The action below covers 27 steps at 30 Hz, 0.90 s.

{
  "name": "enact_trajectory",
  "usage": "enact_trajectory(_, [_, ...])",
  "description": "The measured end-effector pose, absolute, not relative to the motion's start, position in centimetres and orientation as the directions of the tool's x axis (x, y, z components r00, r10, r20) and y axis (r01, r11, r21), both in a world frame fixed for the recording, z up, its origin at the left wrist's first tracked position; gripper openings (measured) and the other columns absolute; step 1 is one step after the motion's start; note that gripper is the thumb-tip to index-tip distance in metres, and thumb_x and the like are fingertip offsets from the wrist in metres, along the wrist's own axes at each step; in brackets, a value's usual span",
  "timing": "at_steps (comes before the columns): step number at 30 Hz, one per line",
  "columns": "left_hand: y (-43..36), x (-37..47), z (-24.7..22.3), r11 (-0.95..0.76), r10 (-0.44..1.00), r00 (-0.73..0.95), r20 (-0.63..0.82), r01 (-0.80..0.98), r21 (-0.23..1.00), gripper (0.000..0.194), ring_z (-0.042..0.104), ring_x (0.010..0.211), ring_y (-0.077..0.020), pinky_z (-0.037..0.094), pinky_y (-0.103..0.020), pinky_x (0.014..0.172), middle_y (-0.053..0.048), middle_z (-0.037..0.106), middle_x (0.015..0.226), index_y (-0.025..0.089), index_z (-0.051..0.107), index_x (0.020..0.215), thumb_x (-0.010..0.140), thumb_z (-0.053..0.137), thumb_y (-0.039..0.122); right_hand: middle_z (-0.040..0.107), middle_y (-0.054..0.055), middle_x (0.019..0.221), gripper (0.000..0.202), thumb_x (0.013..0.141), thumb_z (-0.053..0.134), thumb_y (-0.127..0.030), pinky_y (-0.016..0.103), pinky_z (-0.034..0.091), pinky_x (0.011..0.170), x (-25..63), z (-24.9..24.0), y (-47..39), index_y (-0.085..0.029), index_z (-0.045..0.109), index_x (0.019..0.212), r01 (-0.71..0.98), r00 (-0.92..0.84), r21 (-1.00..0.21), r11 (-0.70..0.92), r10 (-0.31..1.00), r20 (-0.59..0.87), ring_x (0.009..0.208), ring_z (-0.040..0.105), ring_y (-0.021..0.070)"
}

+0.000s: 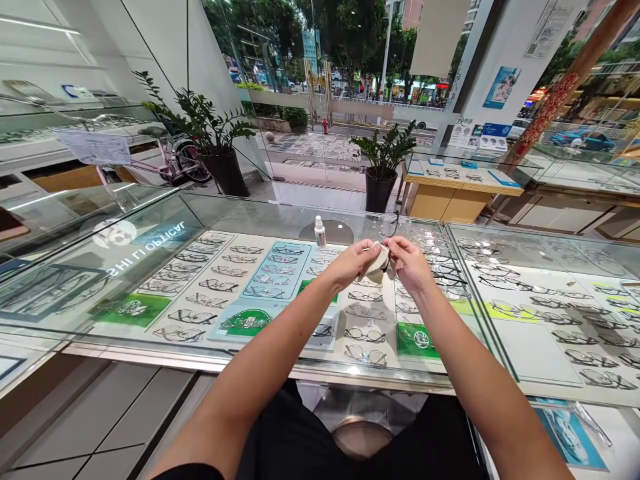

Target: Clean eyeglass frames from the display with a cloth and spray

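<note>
Over the glass counter, my left hand [354,261] pinches a pale cleaning cloth [376,265] between thumb and fingers. Close against it, my right hand [411,264] is closed on a dark-framed pair of eyeglasses [397,223]. One thin temple sticks up beyond my fingers, while the cloth and fingers hide most of the frame and lenses. Just beyond my left hand, a small white spray bottle [320,231] stands upright on the glass.
Rows of eyeglasses [367,335] lie inside the glass display counter [240,212]. A second counter section [540,343] adjoins at the right. Potted plants [380,190] stand beyond, before the glass doors. A round stool [361,437] is below the counter's near edge.
</note>
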<state>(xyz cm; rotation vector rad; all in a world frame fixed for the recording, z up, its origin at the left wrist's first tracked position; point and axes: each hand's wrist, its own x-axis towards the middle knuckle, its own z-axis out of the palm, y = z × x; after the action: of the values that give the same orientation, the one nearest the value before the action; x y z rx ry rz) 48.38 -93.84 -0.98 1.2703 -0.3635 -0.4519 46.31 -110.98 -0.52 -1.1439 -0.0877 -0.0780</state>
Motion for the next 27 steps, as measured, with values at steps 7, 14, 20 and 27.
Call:
enact_trajectory(7, [-94.5, 47.4, -0.5, 0.141, -0.488, 0.873, -0.01, 0.09, 0.986, 0.068, 0.045, 0.059, -0.0081, 0.027, -0.023, 0.054, 0.002, 0.059, 0.073, 0.016, 0.063, 0.09, 0.074, 0.083, 0.079, 0.072, 0.0, 0.082, 0.041, 0.06, 0.103, -0.053, 0.025, 0.051, 0.061, 46.1, -0.6, -110.6, -0.025, 0.081, 0.081, 0.106, 0.994, -0.892, 0.44, -0.012, 0.112, 0.068, 0.057, 0.0129])
enact_trajectory(14, [-94.4, 48.0, -1.3, 0.197, -0.492, 0.87, 0.04, 0.067, 0.978, 0.057, 0.052, 0.064, -0.0108, 0.036, -0.025, 0.062, -0.001, 0.063, 0.073, 0.014, 0.073, 0.088, 0.076, 0.089, 0.067, 0.075, 0.001, 0.089, 0.043, 0.059, 0.104, -0.052, 0.026, 0.054, 0.066, 46.2, -0.6, -110.5, -0.024, 0.081, 0.08, 0.13, 0.991, -0.883, 0.45, -0.032, 0.129, 0.072, 0.061, 0.0136])
enact_trajectory(20, [-94.7, 47.9, -1.4, 0.311, -0.559, 0.828, 0.047, 0.156, 0.937, 0.06, 0.066, 0.076, -0.0148, 0.047, -0.026, 0.072, -0.006, 0.073, 0.088, 0.013, 0.075, 0.107, 0.069, 0.098, 0.054, 0.074, 0.001, 0.087, 0.042, 0.059, 0.104, -0.051, 0.025, 0.051, 0.062, 46.4, -0.7, -110.5, -0.023, 0.08, 0.081, 0.141, 0.99, -0.876, 0.461, -0.057, 0.129, 0.07, 0.06, 0.0127])
enact_trajectory(27, [-95.4, 47.3, -1.5, 0.349, -0.526, 0.848, 0.073, 0.137, 0.927, 0.066, 0.065, 0.079, -0.0136, 0.047, -0.025, 0.072, -0.004, 0.071, 0.095, 0.016, 0.068, 0.114, 0.07, 0.098, 0.053, 0.074, -0.001, 0.085, 0.042, 0.058, 0.105, -0.044, 0.024, 0.055, 0.061, 46.6, -1.0, -110.5, -0.024, 0.079, 0.084, 0.03, 0.999, -0.82, 0.572, -0.002, 0.036, 0.069, 0.063, 0.0133])
